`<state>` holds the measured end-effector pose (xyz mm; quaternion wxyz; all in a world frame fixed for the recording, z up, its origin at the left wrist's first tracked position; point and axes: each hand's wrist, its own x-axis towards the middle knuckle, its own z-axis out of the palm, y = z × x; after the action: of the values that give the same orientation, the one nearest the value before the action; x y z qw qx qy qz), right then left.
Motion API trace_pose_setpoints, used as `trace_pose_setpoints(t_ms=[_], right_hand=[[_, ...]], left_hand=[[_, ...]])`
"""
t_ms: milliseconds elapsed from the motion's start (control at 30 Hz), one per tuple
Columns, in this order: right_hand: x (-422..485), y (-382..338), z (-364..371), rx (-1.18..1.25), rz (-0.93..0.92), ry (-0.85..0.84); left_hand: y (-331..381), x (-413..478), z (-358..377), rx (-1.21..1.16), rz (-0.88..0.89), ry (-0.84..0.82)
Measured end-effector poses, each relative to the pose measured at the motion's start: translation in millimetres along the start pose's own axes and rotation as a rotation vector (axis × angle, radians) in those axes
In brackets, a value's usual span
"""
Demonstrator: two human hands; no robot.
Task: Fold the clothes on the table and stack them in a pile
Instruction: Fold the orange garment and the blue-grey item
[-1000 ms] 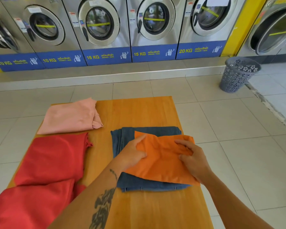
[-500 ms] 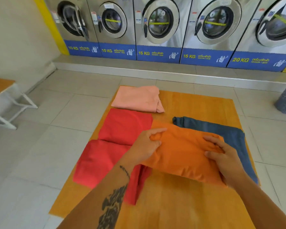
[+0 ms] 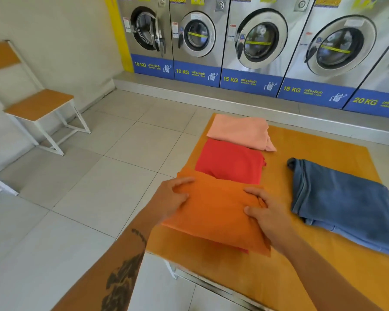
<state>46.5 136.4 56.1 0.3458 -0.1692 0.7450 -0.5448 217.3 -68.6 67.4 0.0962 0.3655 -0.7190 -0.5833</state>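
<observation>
Gripping the folded orange cloth (image 3: 213, 212) at its two ends: left hand (image 3: 170, 202), fingers curled over the left edge, thumb on top; right hand (image 3: 267, 217), fingers and thumb pinched closed on the bunched right edge. The cloth sits at the near left part of the wooden table (image 3: 323, 277), its far edge lying over the near part of a red garment (image 3: 230, 162); a sliver of red also shows under its near edge.

Red garment: folded flat, left side of table, just beyond the orange cloth. Pink garment (image 3: 239, 131): folded, at the far left corner, touching or just beside the red one's far edge. Blue garment (image 3: 344, 203): folded, on the right half of the table, apart from the other three and lying at a slant.

Left forearm: dark tattoo (image 3: 121, 281).

Surroundings: pale tiled floor (image 3: 88, 198); row of steel washing machines (image 3: 256, 41) with blue capacity labels along the far wall; wooden-seated chair (image 3: 38, 104) on a white frame at left.
</observation>
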Motion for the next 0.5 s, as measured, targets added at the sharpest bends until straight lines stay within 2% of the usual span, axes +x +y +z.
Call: trace_pose_setpoints(t_ms=[133,233,367,500], right_hand=[[-18,31,36,-0.185,-0.016,-0.035],[-30,51,47,-0.334,-0.037,-0.002],[-27,48,43,-0.454,-0.067,0.001],[-24,49,28,-0.464,-0.074,0.086]], left_hand=[[-48,-15,-12,0.119,-0.096,-0.009],[-77,-21,-2,0.187,-0.130,-0.004],[-78,-19,5,0.206,-0.054,0.086],[-75,-13,10,0.245,0.038,0.151]])
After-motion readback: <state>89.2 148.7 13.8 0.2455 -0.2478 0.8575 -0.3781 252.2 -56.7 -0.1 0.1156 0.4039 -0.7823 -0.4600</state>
